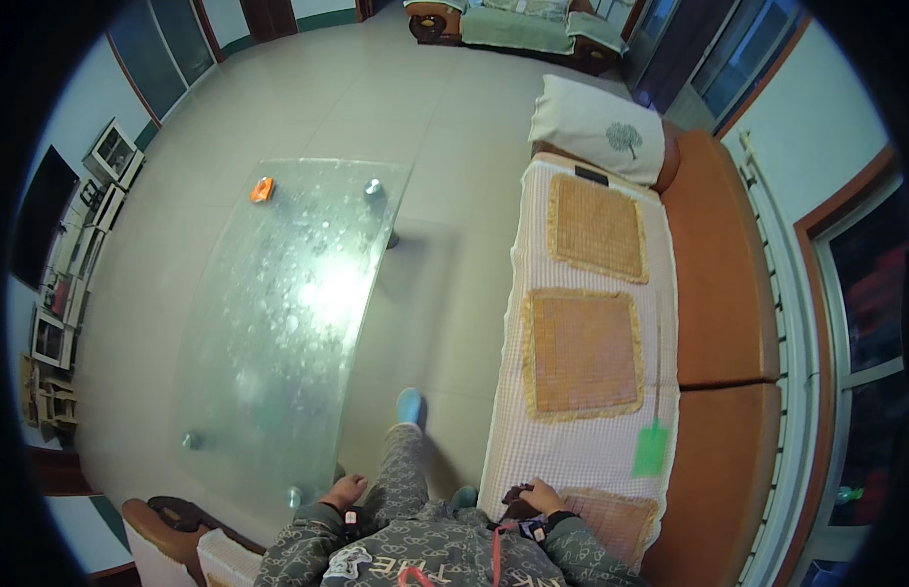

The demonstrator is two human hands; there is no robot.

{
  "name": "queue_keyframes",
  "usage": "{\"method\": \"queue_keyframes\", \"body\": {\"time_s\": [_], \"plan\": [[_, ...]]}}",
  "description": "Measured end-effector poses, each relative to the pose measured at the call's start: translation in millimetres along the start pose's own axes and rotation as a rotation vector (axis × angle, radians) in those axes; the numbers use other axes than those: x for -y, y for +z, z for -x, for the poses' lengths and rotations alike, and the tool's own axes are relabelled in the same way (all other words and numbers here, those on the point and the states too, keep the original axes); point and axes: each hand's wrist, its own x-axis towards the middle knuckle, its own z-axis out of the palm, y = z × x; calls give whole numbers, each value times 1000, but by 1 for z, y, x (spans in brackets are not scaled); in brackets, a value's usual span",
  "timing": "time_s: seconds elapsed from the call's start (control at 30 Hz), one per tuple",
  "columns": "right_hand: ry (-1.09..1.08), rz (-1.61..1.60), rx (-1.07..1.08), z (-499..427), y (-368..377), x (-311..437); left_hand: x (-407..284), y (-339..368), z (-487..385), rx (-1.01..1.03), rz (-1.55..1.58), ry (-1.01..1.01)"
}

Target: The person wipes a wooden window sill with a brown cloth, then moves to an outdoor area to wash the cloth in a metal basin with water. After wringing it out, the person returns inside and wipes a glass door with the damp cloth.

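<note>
My right hand (544, 497) grips a small dark brown, crumpled thing (516, 503), perhaps cloth, over the front edge of the sofa. Close by it lies a tan woven seat mat (608, 522). My left hand (346, 490) hangs beside the near right corner of a glass coffee table (256, 323). Its fingers are curled in, and I see nothing in them. On the far left part of the tabletop lies an orange packet (262, 190). A green fly swatter (651, 449) rests on the sofa's pale checked cover (502, 411).
The brown leather sofa (722, 279) runs along the right, with two more woven mats (585, 354) and a white cushion with a tree print (597, 130). One blue slipper (409, 407) is on the tiled floor (432, 308) between table and sofa. An armchair (157, 543) stands at lower left.
</note>
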Motion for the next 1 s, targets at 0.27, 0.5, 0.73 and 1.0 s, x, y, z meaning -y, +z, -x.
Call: {"method": "queue_keyframes", "body": {"time_s": [0.27,0.5,0.73,1.0], "plan": [[85,75,-8,-50,-95,126,-22,-108,-94,-271,215,109],[2,-117,-146,-102,-170,231,-29,-218,-142,-306,109,-64],[-60,-102,-151,-140,-253,272,-89,-249,-217,-173,144,-103],[-267,-31,-206,-271,-384,351,-225,-368,-295,-105,217,-56]]}}
